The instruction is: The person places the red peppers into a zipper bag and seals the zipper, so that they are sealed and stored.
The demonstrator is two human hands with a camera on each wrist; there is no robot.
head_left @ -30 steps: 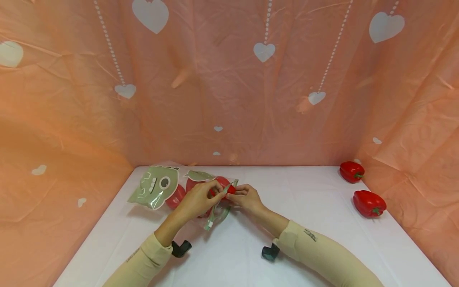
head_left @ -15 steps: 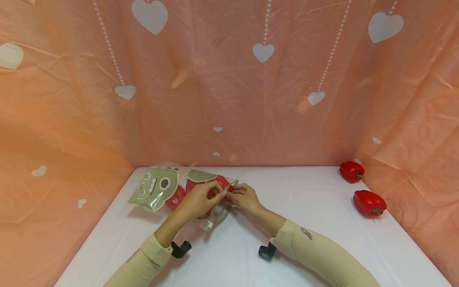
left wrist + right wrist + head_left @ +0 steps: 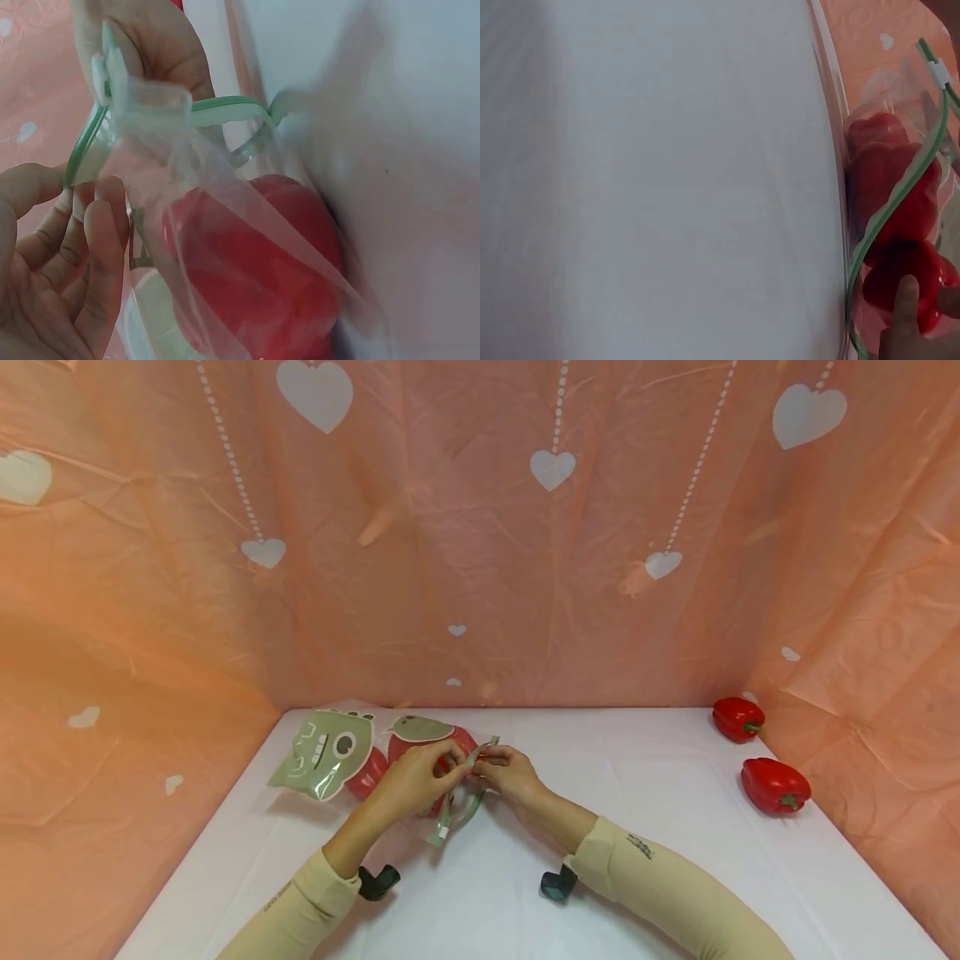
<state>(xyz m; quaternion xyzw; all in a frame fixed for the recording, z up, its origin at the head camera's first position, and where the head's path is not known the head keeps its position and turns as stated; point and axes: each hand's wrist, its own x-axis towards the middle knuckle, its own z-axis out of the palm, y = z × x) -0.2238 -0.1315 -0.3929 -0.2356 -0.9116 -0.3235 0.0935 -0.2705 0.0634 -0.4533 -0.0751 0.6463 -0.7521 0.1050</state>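
A clear zip bag (image 3: 417,727) with a green cartoon print and green zip edge lies across the far left of the table, red bell peppers (image 3: 891,191) inside it. My left hand (image 3: 416,777) pinches the green edge at the bag's mouth between thumb and fingers. Opposite it, my right hand (image 3: 517,778) is at the mouth, its fingertips on a red bell pepper (image 3: 900,279) at the opening; in the head view that pepper is mostly hidden by the bag and fingers. A white slider (image 3: 939,73) sits on the zip.
Two more red bell peppers, one (image 3: 738,719) behind the other (image 3: 776,786), lie by the table's right edge. An orange curtain (image 3: 480,568) with white hearts surrounds the white table (image 3: 637,768). Dark wrist cameras (image 3: 378,882) hang under both forearms.
The bell pepper at the right fingertips has gone left, deeper into the bag's mouth, and shows less now. The right hand has shifted slightly left with it; the left hand stays put.
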